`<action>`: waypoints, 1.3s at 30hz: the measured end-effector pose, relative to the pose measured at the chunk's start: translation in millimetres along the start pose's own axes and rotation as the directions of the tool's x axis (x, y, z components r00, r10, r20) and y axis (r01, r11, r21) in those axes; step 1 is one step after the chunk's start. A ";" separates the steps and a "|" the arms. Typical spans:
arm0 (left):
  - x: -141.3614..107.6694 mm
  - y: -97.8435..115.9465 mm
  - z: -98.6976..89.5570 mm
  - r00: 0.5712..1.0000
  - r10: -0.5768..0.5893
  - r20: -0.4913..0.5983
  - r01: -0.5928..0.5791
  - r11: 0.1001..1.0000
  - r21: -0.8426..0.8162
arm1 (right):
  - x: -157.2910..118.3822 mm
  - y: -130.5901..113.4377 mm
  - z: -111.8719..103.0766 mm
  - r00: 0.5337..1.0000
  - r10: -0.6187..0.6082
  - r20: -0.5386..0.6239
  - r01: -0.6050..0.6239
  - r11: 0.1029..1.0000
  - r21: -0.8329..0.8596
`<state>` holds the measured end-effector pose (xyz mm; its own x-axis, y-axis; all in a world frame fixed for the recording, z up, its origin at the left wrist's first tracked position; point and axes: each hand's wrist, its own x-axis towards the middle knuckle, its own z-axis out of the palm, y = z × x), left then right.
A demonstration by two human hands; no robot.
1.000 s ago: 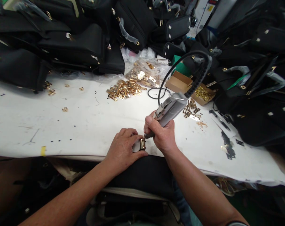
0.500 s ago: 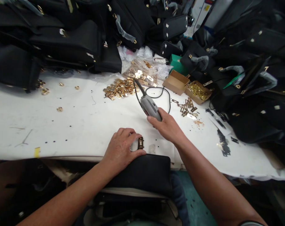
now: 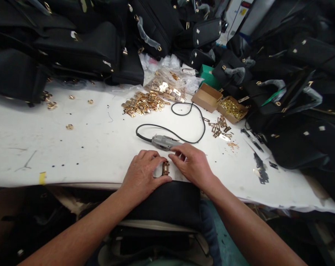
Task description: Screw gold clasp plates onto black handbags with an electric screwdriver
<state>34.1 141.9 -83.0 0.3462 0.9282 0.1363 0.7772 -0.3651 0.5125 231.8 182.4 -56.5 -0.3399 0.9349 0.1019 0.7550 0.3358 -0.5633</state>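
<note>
My left hand rests at the table's front edge, thumb and index finger closed around a small brass-coloured metal plate with a slot in it. That plate lies by the upper edge of a black bag, which leans from my lap against the table. To the right, my right hand hovers beside the plate, fingers bent and thumb apart from the index finger, with nothing visible in its grasp. Just beyond its fingertips a grey corded power tool lies on its side; its working tip is hidden behind the fingers.
A pile of gold metal fittings lies mid-table. Farther right are an open cardboard box, a box of small gold parts and scattered plates. The black cord loops across the table. Black bags crowd the back.
My right hand has set the grey power tool down on the table, let go of it, and come down and left toward the plate. My left hand has stayed in place.
</note>
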 end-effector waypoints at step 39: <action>-27.5 13.5 -13.0 0.985 0.150 0.083 -0.154 0.987 0.049 | -1.9 -6.1 8.8 0.896 0.279 0.345 -0.394 0.857 0.330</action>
<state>28.2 112.4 -68.9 0.5010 0.8540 0.1404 0.7397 -0.5067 0.4428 222.9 177.5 -60.5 -0.2875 0.8919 -0.3491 0.5961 -0.1187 -0.7941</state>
